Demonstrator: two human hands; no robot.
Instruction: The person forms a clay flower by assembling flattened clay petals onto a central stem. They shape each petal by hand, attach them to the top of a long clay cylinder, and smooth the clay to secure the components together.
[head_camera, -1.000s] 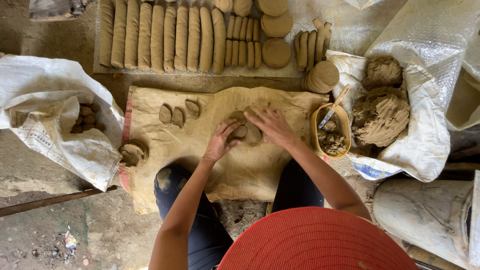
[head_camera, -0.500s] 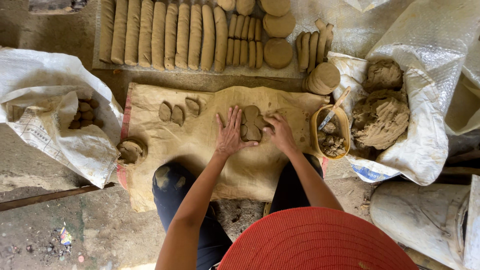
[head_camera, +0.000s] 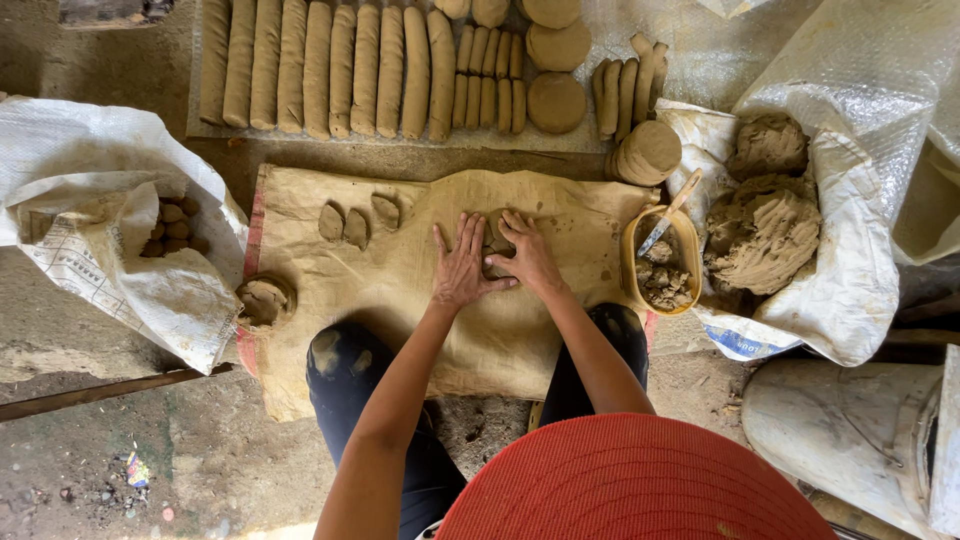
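Clay work seen straight down from the head cam, the only view here. Both hands are flat on a burlap sack (head_camera: 400, 290) spread over the person's lap and the ground. The left hand (head_camera: 462, 268) is fully open, fingers fanned, palm pressing down just beside the clay lump (head_camera: 497, 243). The right hand (head_camera: 528, 258) is open too, fingers laid over the lump, so it's pressing rather than gripping. Most of the lump is hidden under the fingers, so I can't tell its exact shape.

To the left of the hands on the same sack sit three small clay pieces (head_camera: 356, 222), well apart from the lump. Further left, at the sack's edge, is a round clay blob (head_camera: 263, 298), and beyond it a white bag (head_camera: 110, 240) with small balls inside.

To the right of the hands is a yellow tub (head_camera: 660, 262) with clay scraps and a tool sticking out, then a big raw clay pile (head_camera: 764, 232) on a white sack.

Beyond the fingertips there's a whole row of finished clay rolls (head_camera: 330, 65) plus stacked clay discs (head_camera: 556, 60).

Progress guess: plenty already shaped and lined up, this lump is mid-flattening, and that big pile says lots is left.
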